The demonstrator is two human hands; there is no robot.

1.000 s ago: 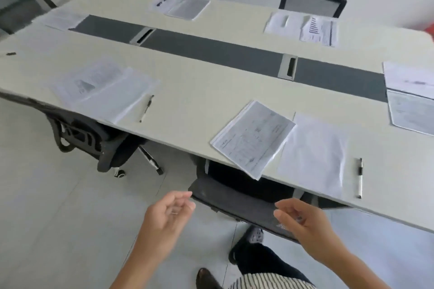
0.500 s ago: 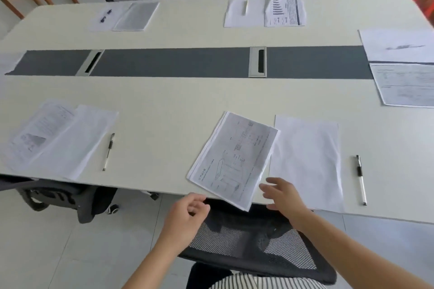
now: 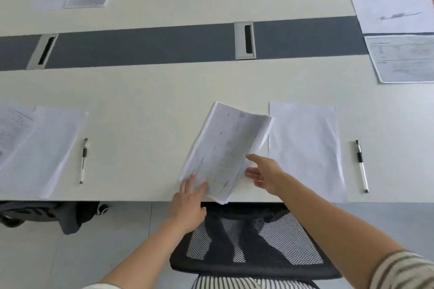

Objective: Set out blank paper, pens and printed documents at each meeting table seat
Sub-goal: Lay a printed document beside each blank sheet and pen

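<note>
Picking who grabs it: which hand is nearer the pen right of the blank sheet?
Right. The right hand is at the printed document's right edge, the blank sheet between it and the pen; the left hand lies farther left, on the document.

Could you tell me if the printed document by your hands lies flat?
Partly lifted: the printed document curls up on its right side at the right hand; the left hand rests on its corner.
</note>
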